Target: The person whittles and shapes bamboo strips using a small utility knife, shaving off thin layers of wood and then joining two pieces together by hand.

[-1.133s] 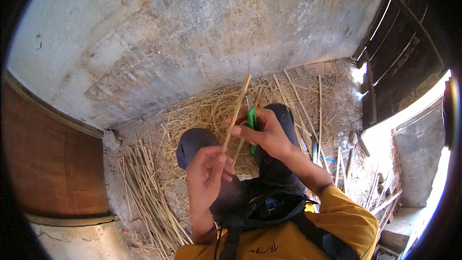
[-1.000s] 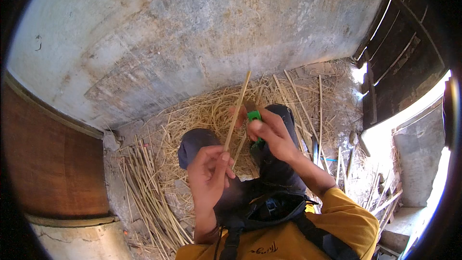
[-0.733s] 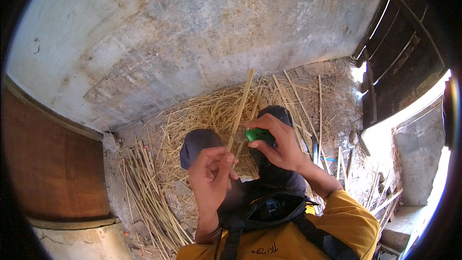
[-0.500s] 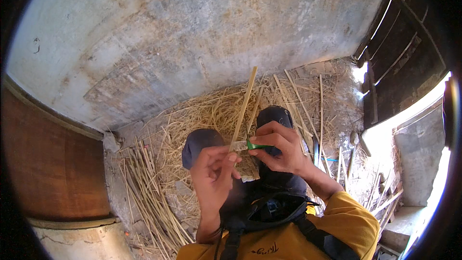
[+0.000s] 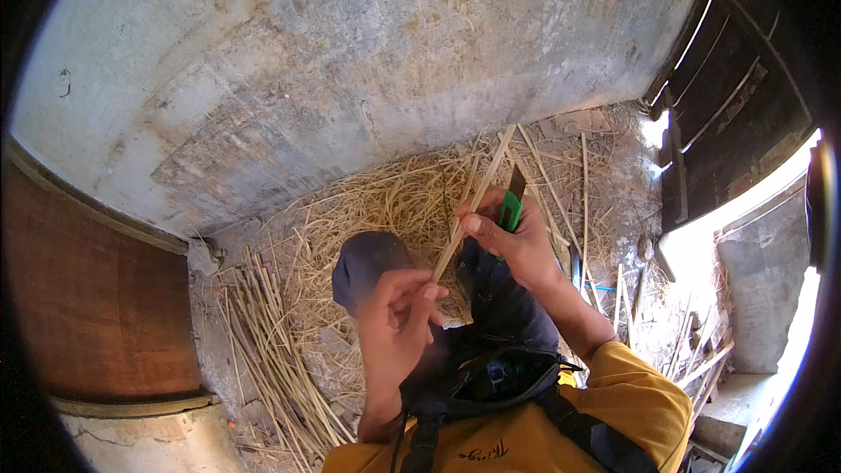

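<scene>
Pinching strip (image 5: 491, 170), L hand (image 5: 394, 320) low, R (image 5: 522, 243) higher

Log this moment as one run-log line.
left hand: pinches bamboo-like strip near lower end; right hand: pinches strip farther up, holds green utility knife; blade: extended, clear of strip; floor: shavings, stick bundle at left

A stained grey wall (image 5: 394, 61) rises beyond a dusty, littered floor (image 5: 629, 180), with a brown wooden panel (image 5: 96, 289) standing at the left and dark boards (image 5: 723, 88) at the right, where bright light (image 5: 692, 254) comes in along their lower edge.
</scene>
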{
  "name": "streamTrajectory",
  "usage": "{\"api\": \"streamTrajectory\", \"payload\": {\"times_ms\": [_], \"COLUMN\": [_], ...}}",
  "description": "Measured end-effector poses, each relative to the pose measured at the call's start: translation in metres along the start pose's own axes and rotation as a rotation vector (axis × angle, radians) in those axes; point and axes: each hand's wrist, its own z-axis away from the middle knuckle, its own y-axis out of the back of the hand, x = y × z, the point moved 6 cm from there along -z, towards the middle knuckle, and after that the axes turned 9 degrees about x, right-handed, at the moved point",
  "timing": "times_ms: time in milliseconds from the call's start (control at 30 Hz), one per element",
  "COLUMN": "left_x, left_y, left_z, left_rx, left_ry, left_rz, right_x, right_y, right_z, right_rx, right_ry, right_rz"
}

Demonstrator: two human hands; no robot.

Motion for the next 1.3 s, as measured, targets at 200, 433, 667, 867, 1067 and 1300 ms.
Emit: {"api": "streamTrajectory", "payload": {"times_ms": [200, 433, 667, 867, 1067, 1300], "left_x": [-0.002, -0.002, 0.000, -0.002, -0.004, -0.004], "left_y": [0.011, 0.010, 0.010, 0.011, 0.011, 0.007], "left_z": [0.008, 0.007, 0.002, 0.000, -0.001, -0.001], "left_rx": [-0.007, -0.010, 0.028, 0.056, 0.073, 0.101], "left_ry": [0.034, 0.041, 0.022, -0.027, -0.017, 0.007], "left_rz": [0.000, 0.062, 0.091, 0.089, 0.129, 0.184], "right_x": [-0.014, -0.023, -0.018, -0.021, -0.017, -0.019], "right_y": [0.005, 0.008, -0.001, -0.009, -0.013, -0.016], "right_z": [-0.004, 0.001, 0.024, 0.033, 0.039, 0.042], "right_rx": [0.077, 0.034, -0.060, -0.037, -0.016, -0.013], "right_ry": [0.060, 0.176, 0.538, 0.581, 0.642, 0.700], "right_rz": [-0.055, -0.043, 0.468, 0.560, 0.558, 0.597]}}
